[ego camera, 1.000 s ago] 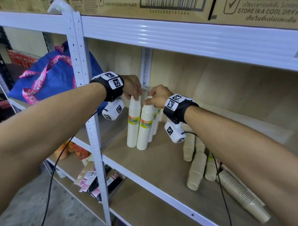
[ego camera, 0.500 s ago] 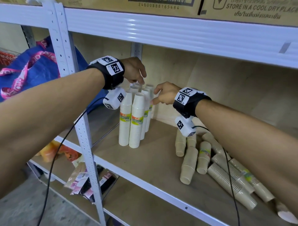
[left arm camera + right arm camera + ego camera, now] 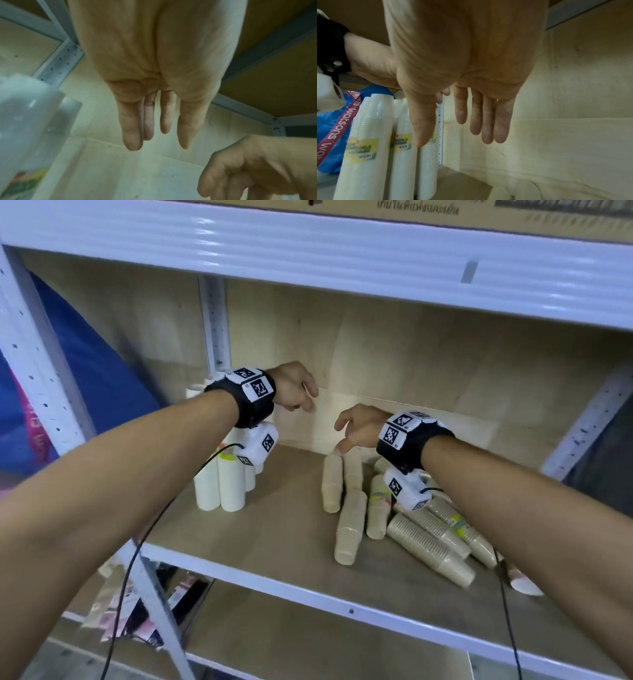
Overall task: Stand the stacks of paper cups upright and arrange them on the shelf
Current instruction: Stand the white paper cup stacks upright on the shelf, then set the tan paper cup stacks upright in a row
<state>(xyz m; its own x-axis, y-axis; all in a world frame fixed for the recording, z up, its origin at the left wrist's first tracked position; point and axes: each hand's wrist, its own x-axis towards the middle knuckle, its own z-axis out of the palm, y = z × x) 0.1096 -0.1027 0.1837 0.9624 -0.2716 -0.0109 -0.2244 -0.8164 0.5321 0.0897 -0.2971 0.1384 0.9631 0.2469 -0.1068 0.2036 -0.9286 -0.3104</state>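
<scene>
White metal shelving [image 3: 308, 251] with pale wooden boards fills the head view, a cardboard carton with printed text sitting on the level above. At far left, beyond the perforated upright [image 3: 30, 364], a blue shopping bag [image 3: 102, 378] with a pink strap leans in the neighbouring bay; the right wrist view shows the same bag [image 3: 332, 119] behind the cups. Next come the white cup stacks [image 3: 222, 484], wrapped in clear film with yellow-green labels, standing upright in a tight cluster at the left end of the shelf board [image 3: 274, 535]; the right wrist view shows them [image 3: 368, 148] side by side and touching. Above and just right of that cluster hangs the left hand [image 3: 294, 386], fingers loosely drooped and holding nothing, which the left wrist view confirms with its fingers [image 3: 132, 128] hanging straight and bare. Near it, apart from it, the right hand [image 3: 359, 428] hovers with fingers spread and slack, empty too; its fingers [image 3: 488, 121] point down freely. Just below the right hand lie the brown cup stacks [image 3: 349, 522], all on their sides in a loose heap, several touching or overlapping, fanning toward the right end of the board. One further white cup [image 3: 525, 585] lies at the far right edge, partly hidden by the right forearm.
</scene>
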